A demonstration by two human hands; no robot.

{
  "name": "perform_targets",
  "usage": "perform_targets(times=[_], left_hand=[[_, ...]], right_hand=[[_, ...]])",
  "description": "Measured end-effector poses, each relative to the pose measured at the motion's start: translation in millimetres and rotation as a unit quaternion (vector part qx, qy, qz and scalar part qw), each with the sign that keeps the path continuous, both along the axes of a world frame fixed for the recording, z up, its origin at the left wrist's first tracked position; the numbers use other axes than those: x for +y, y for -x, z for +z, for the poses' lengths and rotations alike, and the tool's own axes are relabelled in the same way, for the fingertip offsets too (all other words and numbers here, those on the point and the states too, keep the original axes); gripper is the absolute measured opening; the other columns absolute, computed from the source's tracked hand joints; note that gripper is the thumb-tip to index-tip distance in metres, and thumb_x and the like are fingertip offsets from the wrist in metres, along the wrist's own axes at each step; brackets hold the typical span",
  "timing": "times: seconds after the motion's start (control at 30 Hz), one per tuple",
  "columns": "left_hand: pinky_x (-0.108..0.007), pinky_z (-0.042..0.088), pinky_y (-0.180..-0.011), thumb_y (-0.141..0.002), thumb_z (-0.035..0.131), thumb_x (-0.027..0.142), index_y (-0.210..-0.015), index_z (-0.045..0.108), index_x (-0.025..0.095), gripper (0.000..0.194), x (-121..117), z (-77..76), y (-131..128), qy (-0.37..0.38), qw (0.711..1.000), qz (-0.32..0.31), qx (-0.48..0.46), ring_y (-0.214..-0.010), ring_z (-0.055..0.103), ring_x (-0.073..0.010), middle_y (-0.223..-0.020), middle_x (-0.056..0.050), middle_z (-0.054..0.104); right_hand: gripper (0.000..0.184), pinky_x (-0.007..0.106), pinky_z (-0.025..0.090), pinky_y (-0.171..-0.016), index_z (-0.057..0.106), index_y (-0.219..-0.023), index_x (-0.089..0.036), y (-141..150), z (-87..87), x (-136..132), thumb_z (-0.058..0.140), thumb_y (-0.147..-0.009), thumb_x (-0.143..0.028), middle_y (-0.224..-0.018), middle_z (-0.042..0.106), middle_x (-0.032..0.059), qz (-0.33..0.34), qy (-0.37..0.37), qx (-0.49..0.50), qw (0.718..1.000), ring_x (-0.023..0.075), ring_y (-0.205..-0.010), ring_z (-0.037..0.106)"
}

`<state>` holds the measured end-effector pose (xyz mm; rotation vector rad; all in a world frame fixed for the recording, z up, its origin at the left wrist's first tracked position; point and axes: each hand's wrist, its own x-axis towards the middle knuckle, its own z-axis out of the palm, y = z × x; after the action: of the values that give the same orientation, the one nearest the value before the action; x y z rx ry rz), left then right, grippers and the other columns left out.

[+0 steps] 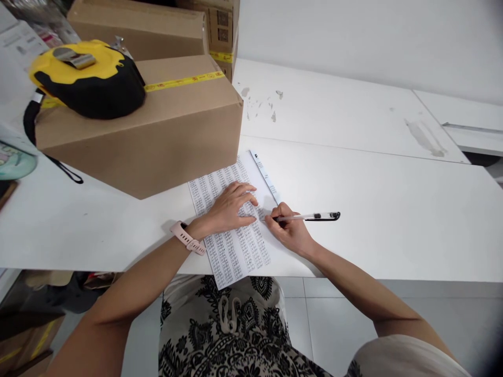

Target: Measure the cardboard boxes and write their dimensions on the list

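Note:
A printed sheet [231, 251] covered in small rows of text lies on the white table [373, 209], its lower corner hanging over the near edge. My left hand [230, 209] rests flat on the sheet with fingers stretched out, a pink watch on its wrist. My right hand [288, 230] is closed round a clear pen [310, 216] with a black cap, the tip touching the sheet's right side. A narrow paper strip [265, 175] lies along the sheet's upper right edge.
A taped cardboard box [157, 136] stands just beyond the sheet at the left, with a yellow and black tape measure [88, 78] on top. More boxes [157, 26] are stacked behind it. A second white table [463, 118] adjoins at the far right. Tiled floor shows below.

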<state>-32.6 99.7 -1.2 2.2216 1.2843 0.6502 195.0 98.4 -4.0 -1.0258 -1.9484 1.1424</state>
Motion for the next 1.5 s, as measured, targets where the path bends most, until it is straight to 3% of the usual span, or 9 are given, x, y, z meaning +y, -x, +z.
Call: perform_targets(times=[0.53, 0.83, 1.5], left_hand=[[-0.054, 0.037, -0.116, -0.082, 0.075, 0.027, -0.101, 0.064, 0.023, 0.022, 0.3, -1.4, -0.1, 0.003, 1.0, -0.001, 0.0, -0.138, 0.046, -0.0316, -0.142, -0.009, 0.059], [-0.054, 0.038, -0.116, -0.083, 0.074, 0.027, -0.102, 0.064, 0.021, 0.023, -0.1, -1.2, 0.2, -0.002, 1.0, -0.005, 0.004, -0.138, 0.046, -0.0319, -0.142, -0.011, 0.059], [-0.055, 0.038, -0.116, -0.082, 0.075, 0.026, -0.103, 0.064, 0.022, 0.024, 0.1, -2.9, 0.3, -0.004, 1.0, -0.002, 0.0, -0.137, 0.047, -0.0318, -0.142, -0.01, 0.06]], right_hand=[[0.02, 0.028, 0.029, -0.05, 0.044, -0.08, -0.025, -0.4, -2.1, -0.1, 0.058, -0.095, -0.028, -0.063, 0.044, -0.0056, 0.025, -0.032, -0.013, 0.999, 0.0111, -0.053, 0.039], [0.024, 0.027, 0.028, -0.05, 0.041, -0.077, -0.025, -0.5, -1.2, 0.2, 0.058, -0.094, -0.028, -0.062, 0.042, -0.0059, 0.03, -0.013, -0.005, 0.999, 0.011, -0.054, 0.038], [0.027, 0.026, 0.028, -0.05, 0.041, -0.075, -0.025, 0.4, -1.0, 1.5, 0.06, -0.093, -0.033, -0.062, 0.042, -0.0055, -0.006, -0.014, -0.015, 1.0, 0.011, -0.054, 0.037]])
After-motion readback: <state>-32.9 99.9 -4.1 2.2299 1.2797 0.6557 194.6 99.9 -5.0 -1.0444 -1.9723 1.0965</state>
